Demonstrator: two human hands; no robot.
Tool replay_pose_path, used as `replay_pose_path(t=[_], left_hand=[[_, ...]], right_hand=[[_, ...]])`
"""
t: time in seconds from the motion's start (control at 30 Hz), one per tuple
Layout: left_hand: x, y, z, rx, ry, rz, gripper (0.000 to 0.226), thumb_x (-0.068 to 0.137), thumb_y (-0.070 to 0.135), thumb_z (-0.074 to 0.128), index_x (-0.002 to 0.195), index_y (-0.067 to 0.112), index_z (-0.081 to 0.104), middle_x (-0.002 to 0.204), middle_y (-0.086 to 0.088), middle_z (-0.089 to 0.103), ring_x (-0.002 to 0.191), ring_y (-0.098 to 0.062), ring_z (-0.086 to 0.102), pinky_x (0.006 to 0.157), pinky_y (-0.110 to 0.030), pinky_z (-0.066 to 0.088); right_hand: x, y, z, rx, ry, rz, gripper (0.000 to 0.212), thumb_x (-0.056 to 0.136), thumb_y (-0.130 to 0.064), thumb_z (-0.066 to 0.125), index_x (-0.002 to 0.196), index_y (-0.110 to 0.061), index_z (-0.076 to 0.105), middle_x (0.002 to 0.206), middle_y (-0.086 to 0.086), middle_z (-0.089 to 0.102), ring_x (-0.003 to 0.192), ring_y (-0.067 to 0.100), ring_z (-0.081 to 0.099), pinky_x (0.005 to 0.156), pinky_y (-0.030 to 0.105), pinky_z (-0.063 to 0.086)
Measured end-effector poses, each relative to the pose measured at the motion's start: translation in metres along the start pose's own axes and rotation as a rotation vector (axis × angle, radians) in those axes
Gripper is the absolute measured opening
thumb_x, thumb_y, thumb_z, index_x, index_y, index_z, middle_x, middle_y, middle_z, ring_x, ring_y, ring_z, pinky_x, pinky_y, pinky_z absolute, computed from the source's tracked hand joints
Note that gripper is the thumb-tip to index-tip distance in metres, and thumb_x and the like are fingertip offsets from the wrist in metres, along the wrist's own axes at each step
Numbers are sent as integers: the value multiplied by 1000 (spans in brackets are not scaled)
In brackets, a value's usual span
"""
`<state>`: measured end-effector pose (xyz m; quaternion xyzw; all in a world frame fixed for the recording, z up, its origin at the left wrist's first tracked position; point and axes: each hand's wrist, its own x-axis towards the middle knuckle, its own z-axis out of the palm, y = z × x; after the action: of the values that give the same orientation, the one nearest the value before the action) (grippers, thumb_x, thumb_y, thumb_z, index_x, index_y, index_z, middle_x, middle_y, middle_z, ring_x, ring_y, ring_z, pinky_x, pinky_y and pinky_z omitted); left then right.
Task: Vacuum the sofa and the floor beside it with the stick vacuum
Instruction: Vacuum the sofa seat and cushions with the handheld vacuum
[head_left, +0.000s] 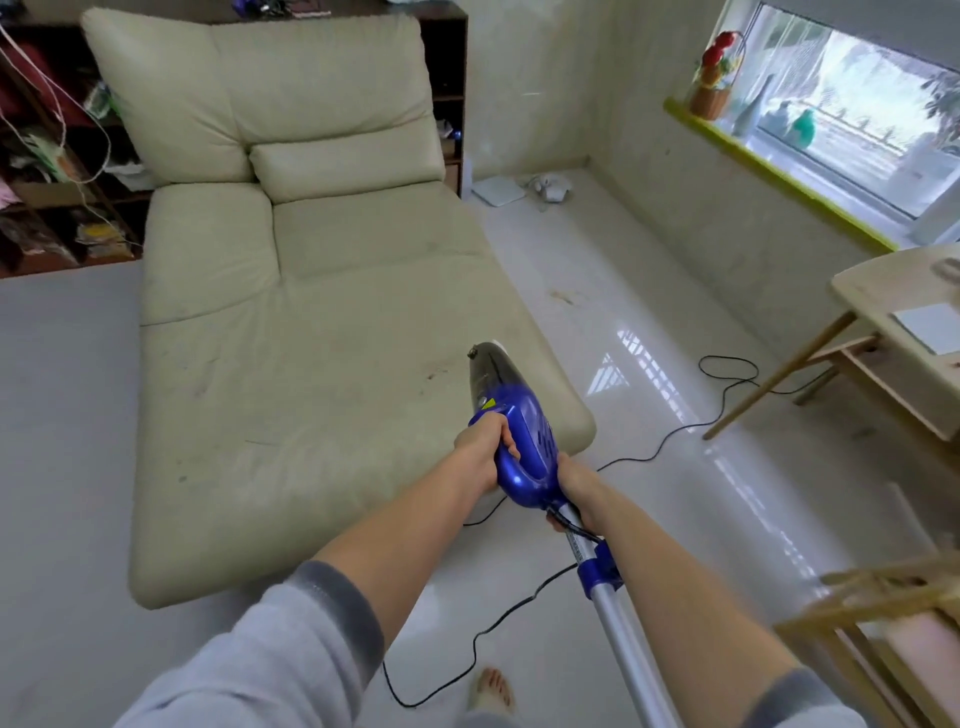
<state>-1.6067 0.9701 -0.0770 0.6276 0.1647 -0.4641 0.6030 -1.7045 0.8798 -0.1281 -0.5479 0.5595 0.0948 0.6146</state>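
No text can be read (the stick vacuum's (524, 441) yellow sticker blurs).

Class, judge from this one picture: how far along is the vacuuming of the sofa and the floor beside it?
Done: nothing shows as finished; dark specks still mark the sofa seat.
In hand: the left hand grips the blue stick vacuum handle, the right hand holds it near the tube, nozzle end over the seat's right front.
Left: a brownish smear lies on the floor right of the sofa, and the black cord trails there.
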Motion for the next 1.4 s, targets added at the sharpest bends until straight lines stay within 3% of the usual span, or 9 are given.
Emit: replay_pose_path(t=[0.17,0.43,0.6,0.77,0.87,1.07,1.2,1.3,1.4], left_hand=[[16,4,51,52,-18,-12,20,71,-1,39,54,9,40,41,-5,39,30,-17,37,41,-17,36],[49,9,109,82,-28,-49,19,74,-1,43,58,10,43,42,-2,41,34,-16,39,44,-20,37],[64,7,120,-2,5,-56,24,88,17,61,66,12,53,42,2,46,40,-14,41,46,-20,38],[76,6,115,-64,14,-66,35,93,45,58,87,10,59,52,0,45,41,-12,40,40,-19,38],[76,7,108,-90,-5,-83,35,94,46,56,98,11,59,53,1,45,39,-11,39,36,-16,38],[67,8,78,-119,-11,-103,34,92,45,59,100,12,60,50,2,47,40,-10,40,37,-16,39],[62,7,52,-152,-14,-107,35,92,46,61,101,12,61,50,2,49,39,-10,42,37,-18,40],[57,5,30,-160,-8,-91,35,92,46,59,101,11,60,51,2,48,39,-10,42,37,-18,40],[51,3,9,-187,-4,-79,35,93,45,59,103,11,61,52,2,48,39,-10,41,37,-18,39]], right_hand=[[25,-4,-43,33,18,8,34,93,-39,44,92,-8,59,69,13,62,44,21,55,45,24,44],[64,-17,-86,26,28,62,14,92,-18,50,86,-6,55,71,14,60,51,23,52,48,26,43],[76,-20,-92,38,10,110,10,90,-11,47,87,-4,53,65,15,57,45,22,49,44,25,42],[87,-23,-87,65,28,160,15,94,-14,44,88,-3,53,68,15,57,46,22,50,39,22,41],[87,-21,-81,33,39,144,21,96,-20,43,97,-4,56,79,16,61,51,23,53,41,22,42],[67,-23,-58,-29,27,127,15,96,-13,42,91,-3,53,77,16,60,56,23,54,51,28,46],[59,-19,-34,-139,19,16,19,92,-14,43,101,-4,57,93,19,66,74,29,59,71,35,51],[47,-16,-17,-160,6,-30,21,97,-18,37,96,-8,56,101,20,68,74,26,59,75,37,53],[34,-13,0,-156,0,-32,23,99,-20,36,92,-10,55,96,16,65,70,22,58,76,36,54]])
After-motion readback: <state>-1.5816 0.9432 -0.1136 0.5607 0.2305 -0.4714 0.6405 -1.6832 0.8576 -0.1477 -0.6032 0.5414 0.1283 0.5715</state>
